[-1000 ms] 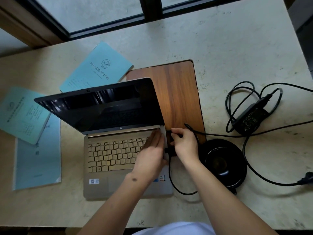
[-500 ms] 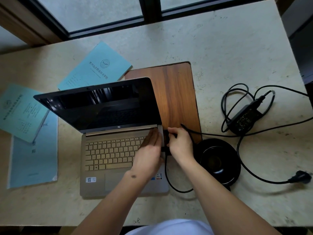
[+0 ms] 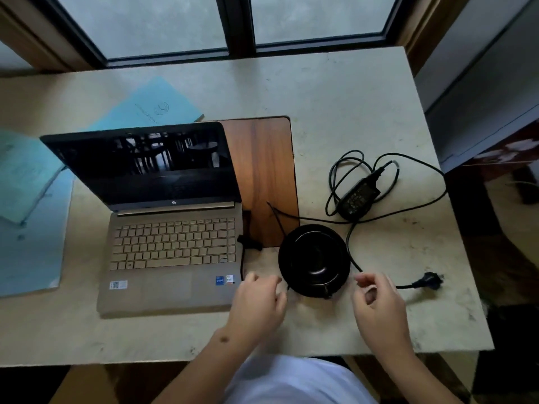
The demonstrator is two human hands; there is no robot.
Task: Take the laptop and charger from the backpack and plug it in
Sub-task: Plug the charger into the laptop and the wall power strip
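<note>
Both your hands hover empty with loosely curled fingers, the left hand point(image 3: 259, 298) and right hand point(image 3: 379, 301) flanking the black bowl point(image 3: 314, 259). Left of the bowl sits the open laptop point(image 3: 172, 228); the charger point(image 3: 360, 196) lies beyond it, its plug point(image 3: 428, 281) to the bowl's right.

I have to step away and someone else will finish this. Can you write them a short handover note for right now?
Left hand: free, fingers loosely curled, beside the laptop's front right corner.
Right hand: free, near the mains cable, holding nothing.
Laptop: open on the table, screen dark.
Charger lead connector: at the laptop's right edge, apparently plugged in.
Power brick: lies on the table to the right, cable looped round it.
Wall plug: lies loose on the table.
Done: laptop and charger are out.
Left: put the wall plug into a socket; none is in view.
</note>
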